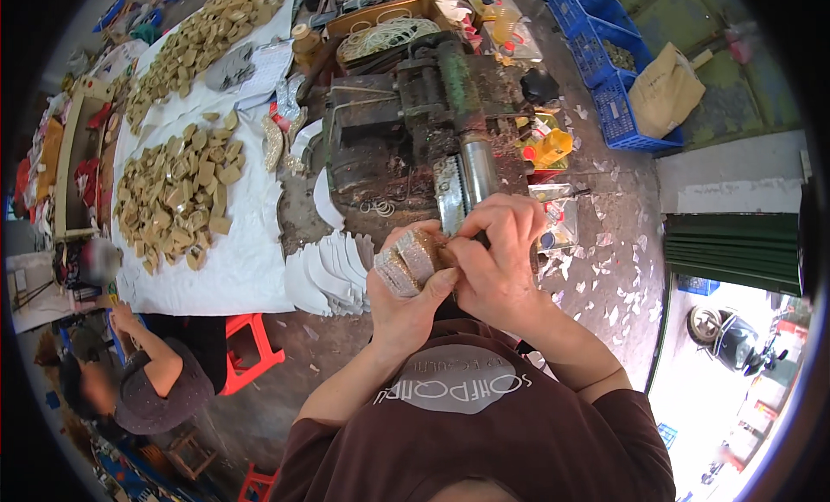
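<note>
Both hands meet just below the middle of the view, hard against the front edge of a dark, greasy metal machine [424, 121] that fills the bench from centre toward 12 o'clock. The left hand [406, 303] is clamped on a curved, glittery silver-beige strip piece [413, 258], thumb pressed over its lower end; the right hand [497, 260] is closed over the piece's right end, fingers curled down on it. The piece's long axis runs roughly from 8 o'clock up to 2 o'clock, its upper end pointing at the machine's shiny steel roller [477, 169]. Its surface looks studded and sparkly, with a banded edge.

Little free room lies ahead: the machine blocks 12 o'clock. At 9 o'clock a fan of white curved card shapes [333, 268] lies just beside the left hand. Farther out at 9 to 10 o'clock, a white sheet [251, 268] carries piles of tan, flat cut pieces [173, 195]. At 3 o'clock the concrete floor [622, 243] is open, scattered with white scraps. Blue plastic crates [605, 78] stand at 1 o'clock. Another person [147, 372] sits at 8 o'clock beside a red stool [251, 346], well apart.
</note>
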{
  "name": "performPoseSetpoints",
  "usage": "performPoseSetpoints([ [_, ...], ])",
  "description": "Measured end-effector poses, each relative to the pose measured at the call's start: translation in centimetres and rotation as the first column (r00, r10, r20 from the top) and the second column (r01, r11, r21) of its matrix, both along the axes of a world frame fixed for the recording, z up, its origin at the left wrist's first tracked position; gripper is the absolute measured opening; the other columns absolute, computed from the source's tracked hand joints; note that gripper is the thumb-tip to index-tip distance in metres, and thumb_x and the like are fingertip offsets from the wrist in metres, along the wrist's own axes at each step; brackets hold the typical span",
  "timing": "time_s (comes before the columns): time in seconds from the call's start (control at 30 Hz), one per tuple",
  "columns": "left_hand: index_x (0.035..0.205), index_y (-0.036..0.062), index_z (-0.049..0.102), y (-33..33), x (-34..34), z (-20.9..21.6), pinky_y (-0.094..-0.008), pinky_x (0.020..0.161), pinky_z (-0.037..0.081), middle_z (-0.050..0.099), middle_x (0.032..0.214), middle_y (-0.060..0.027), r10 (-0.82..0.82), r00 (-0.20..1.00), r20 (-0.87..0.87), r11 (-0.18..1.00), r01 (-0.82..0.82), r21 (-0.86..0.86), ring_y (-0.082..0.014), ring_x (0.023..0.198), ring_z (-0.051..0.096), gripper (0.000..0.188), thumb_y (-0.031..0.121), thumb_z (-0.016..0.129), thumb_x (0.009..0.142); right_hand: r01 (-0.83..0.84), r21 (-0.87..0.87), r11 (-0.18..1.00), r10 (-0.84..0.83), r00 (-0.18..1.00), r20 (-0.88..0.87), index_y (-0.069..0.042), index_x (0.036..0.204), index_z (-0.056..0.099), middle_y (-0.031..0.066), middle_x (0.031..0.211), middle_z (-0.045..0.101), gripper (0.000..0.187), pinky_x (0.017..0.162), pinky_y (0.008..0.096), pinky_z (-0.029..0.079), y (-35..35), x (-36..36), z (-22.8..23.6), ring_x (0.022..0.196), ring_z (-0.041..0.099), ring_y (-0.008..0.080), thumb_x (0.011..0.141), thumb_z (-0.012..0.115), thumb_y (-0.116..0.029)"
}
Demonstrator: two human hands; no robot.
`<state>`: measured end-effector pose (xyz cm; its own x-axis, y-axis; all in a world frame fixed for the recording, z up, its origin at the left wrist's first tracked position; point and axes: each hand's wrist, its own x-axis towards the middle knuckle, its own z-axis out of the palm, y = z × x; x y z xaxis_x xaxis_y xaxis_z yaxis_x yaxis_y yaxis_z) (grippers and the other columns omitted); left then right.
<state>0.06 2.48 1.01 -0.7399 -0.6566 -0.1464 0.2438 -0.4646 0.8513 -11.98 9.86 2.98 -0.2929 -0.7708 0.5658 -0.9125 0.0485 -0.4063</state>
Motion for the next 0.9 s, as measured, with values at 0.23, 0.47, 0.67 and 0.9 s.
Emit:
performPoseSetpoints([
  [0.23,0.127,0.0017,0.045,-0.6,-0.4,0.9,-0.0247,0.082,0.048,0.056,0.105,-0.0034,-0.025,0.998,0.055,1.0,0.026,-0.01,-0.0105,0.094,0.056,0.058,0.012,0.076,0.08,0.017,0.006,1.0,-0.017,1.0,-0.019,-0.009,0.08,0.054,0.0048,0.095,0.046,0.024,0.087,0.0518,0.028,0.1,0.2,-0.4,0.099,0.045,0.0275,0.058,0.065,-0.011],
  [0.47,0.129,0.0012,0.043,-1.1,-0.3,1.3,-0.0274,0.083,0.049,0.056,0.104,-0.0044,-0.032,0.999,0.021,0.981,0.027,0.191,-0.0126,0.095,0.057,0.062,0.015,0.077,0.079,0.024,0.015,1.0,-0.024,1.0,0.003,-0.009,0.082,0.055,0.0053,0.096,0.047,0.025,0.087,0.0493,0.029,0.2,-0.1,-0.1,0.099,0.045,0.0278,0.06,0.066,-0.008],
  [0.67,0.131,0.0007,0.042,-2.4,0.2,0.4,-0.0267,0.083,0.049,0.056,0.107,-0.0041,-0.044,0.999,-0.015,0.998,0.045,0.036,-0.0129,0.098,0.056,0.075,0.026,0.082,0.073,-0.026,0.016,1.0,0.022,0.969,0.248,-0.009,0.089,0.06,0.0037,0.097,0.05,0.024,0.085,0.044,0.03,0.2,-0.7,0.5,0.097,0.046,0.0265,0.068,0.072,-0.009],
  [0.9,0.133,0.0022,0.041,-2.1,0.3,0.2,-0.024,0.081,0.047,0.053,0.108,-0.0022,-0.128,0.992,0.012,0.99,0.128,-0.053,-0.0108,0.096,0.054,0.078,0.029,0.082,0.073,-0.058,0.017,0.998,0.047,0.924,0.381,-0.01,0.088,0.059,0.0034,0.098,0.051,0.026,0.084,0.041,0.031,0.2,0.4,-0.5,0.096,0.047,0.0257,0.066,0.073,-0.003],
])
